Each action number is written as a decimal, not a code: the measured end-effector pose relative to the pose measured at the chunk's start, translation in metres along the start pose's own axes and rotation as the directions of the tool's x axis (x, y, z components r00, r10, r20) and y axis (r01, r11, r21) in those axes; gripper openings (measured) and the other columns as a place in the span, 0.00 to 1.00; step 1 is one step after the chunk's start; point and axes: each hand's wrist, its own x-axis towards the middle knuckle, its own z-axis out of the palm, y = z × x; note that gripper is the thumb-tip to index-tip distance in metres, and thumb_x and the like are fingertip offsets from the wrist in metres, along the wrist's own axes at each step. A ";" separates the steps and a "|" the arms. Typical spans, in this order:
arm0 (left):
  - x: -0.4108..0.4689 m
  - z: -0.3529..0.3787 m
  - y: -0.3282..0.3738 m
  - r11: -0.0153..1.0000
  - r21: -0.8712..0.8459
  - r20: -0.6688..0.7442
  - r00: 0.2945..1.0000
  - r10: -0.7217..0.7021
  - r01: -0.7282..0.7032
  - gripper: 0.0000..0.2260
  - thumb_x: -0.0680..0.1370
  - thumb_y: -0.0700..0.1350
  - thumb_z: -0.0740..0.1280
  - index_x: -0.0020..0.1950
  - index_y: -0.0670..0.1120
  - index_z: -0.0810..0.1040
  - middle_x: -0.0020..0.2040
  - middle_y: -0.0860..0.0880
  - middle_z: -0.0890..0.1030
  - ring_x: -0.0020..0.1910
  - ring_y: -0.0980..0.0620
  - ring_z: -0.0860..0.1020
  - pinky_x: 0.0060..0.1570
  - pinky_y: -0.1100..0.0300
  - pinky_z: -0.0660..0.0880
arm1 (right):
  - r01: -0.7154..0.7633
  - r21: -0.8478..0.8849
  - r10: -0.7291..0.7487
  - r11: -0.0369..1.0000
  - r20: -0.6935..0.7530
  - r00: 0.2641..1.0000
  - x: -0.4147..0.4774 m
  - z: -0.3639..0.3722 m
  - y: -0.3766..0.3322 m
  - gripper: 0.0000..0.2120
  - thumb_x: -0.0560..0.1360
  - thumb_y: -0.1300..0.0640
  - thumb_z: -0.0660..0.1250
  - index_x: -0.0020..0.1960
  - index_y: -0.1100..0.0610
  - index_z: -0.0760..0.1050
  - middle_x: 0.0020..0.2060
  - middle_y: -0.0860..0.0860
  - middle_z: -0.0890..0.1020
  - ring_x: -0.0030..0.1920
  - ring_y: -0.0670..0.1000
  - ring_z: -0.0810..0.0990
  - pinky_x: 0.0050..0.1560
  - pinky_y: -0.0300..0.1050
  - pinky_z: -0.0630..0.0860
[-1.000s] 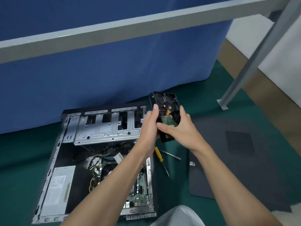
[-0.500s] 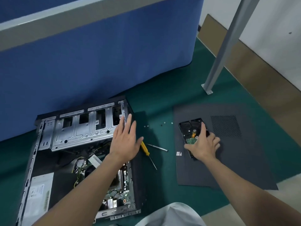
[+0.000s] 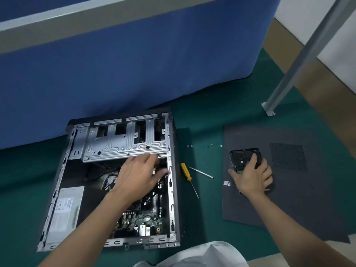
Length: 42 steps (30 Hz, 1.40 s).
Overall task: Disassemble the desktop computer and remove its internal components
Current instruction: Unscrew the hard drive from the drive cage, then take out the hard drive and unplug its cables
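The opened computer case [image 3: 174, 170] lies on its side on the green floor, with its silver drive cage [image 3: 123, 139], power supply [image 3: 65, 209] and motherboard [image 3: 142, 216] exposed. My left hand [image 3: 138, 174] reaches into the case just below the drive cage, fingers extended and blurred. A black hard drive [image 3: 243, 158] lies on the dark side panel [image 3: 300, 199] to the right of the case. My right hand [image 3: 252, 176] rests on the drive's near end, fingers spread over it.
A yellow-handled screwdriver [image 3: 185, 171] and a loose metal shaft [image 3: 201, 172] lie between the case and the panel. Several small screws [image 3: 209, 145] sit beyond them. A blue partition [image 3: 134, 64] stands behind; a grey metal leg [image 3: 285, 79] rises at the right.
Both hands held the hard drive above the case. My right hand carried it right and set it on the side panel; my left hand let go and moved down into the case.
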 end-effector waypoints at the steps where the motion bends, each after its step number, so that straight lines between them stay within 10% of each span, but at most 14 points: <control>1: -0.008 -0.002 -0.005 0.998 0.052 0.130 0.991 0.031 -0.038 0.32 0.74 0.71 0.48 0.55 0.47 0.76 0.47 0.51 0.80 0.44 0.51 0.79 0.53 0.53 0.74 | 0.040 0.047 -0.038 0.998 -0.037 0.999 -0.005 -0.003 -0.012 0.41 0.71 0.44 0.70 0.74 0.56 0.53 0.73 0.62 0.54 0.70 0.62 0.52 0.68 0.60 0.51; 5: -0.025 0.002 -0.030 0.973 0.201 0.548 0.836 -0.016 -0.113 0.35 0.69 0.77 0.53 0.58 0.50 0.73 0.50 0.51 0.80 0.49 0.49 0.79 0.54 0.51 0.73 | 0.232 0.199 -0.202 0.952 -0.160 0.966 -0.033 -0.015 -0.066 0.27 0.73 0.54 0.68 0.69 0.59 0.66 0.68 0.60 0.64 0.65 0.62 0.59 0.64 0.57 0.58; 13: -0.031 0.002 -0.043 0.984 0.144 0.662 0.750 -0.018 -0.104 0.10 0.75 0.47 0.64 0.55 0.48 0.77 0.53 0.46 0.79 0.53 0.42 0.78 0.43 0.53 0.69 | 0.630 0.269 -0.594 0.728 -0.210 0.776 -0.099 -0.021 -0.151 0.14 0.74 0.61 0.66 0.60 0.59 0.75 0.57 0.53 0.74 0.61 0.52 0.63 0.62 0.47 0.62; 22: -0.005 -0.027 -0.091 0.923 0.341 0.111 0.983 0.147 -0.176 0.10 0.72 0.38 0.66 0.51 0.45 0.82 0.45 0.48 0.82 0.50 0.47 0.76 0.56 0.52 0.69 | 0.932 -0.247 -0.870 0.267 0.355 0.343 -0.148 -0.004 -0.162 0.12 0.76 0.56 0.60 0.57 0.57 0.76 0.51 0.53 0.80 0.54 0.55 0.73 0.61 0.51 0.65; 29: 0.009 -0.021 -0.093 0.947 0.294 -0.042 0.989 0.144 -0.125 0.11 0.67 0.36 0.66 0.46 0.44 0.83 0.42 0.47 0.81 0.49 0.45 0.77 0.59 0.52 0.68 | 0.853 -0.505 -0.503 -0.131 0.775 0.381 -0.180 0.012 -0.162 0.23 0.78 0.50 0.57 0.68 0.59 0.68 0.60 0.57 0.77 0.67 0.60 0.68 0.71 0.63 0.34; 32: 0.003 -0.013 -0.098 0.960 0.267 -0.068 0.992 0.106 -0.084 0.11 0.69 0.37 0.67 0.48 0.45 0.84 0.43 0.47 0.82 0.50 0.46 0.77 0.60 0.53 0.66 | 0.866 -0.501 -0.606 0.012 0.685 0.404 -0.184 0.016 -0.165 0.22 0.75 0.54 0.61 0.67 0.61 0.69 0.58 0.60 0.77 0.63 0.60 0.72 0.74 0.60 0.40; 37: -0.011 -0.004 -0.105 0.974 0.215 -0.097 0.991 0.096 -0.073 0.04 0.71 0.41 0.70 0.43 0.46 0.84 0.39 0.49 0.81 0.45 0.47 0.77 0.57 0.55 0.68 | 0.739 -0.019 -0.695 0.673 0.326 0.641 -0.175 0.032 -0.190 0.37 0.73 0.67 0.64 0.76 0.59 0.50 0.75 0.57 0.52 0.71 0.58 0.60 0.69 0.50 0.65; 42: -0.026 -0.002 -0.100 0.987 0.083 -0.164 0.975 0.153 -0.141 0.03 0.72 0.45 0.72 0.39 0.47 0.83 0.36 0.51 0.79 0.42 0.48 0.77 0.55 0.54 0.69 | 0.479 0.075 -0.470 0.875 0.370 0.801 -0.159 0.051 -0.203 0.33 0.74 0.65 0.64 0.74 0.56 0.53 0.72 0.58 0.57 0.62 0.61 0.71 0.60 0.52 0.71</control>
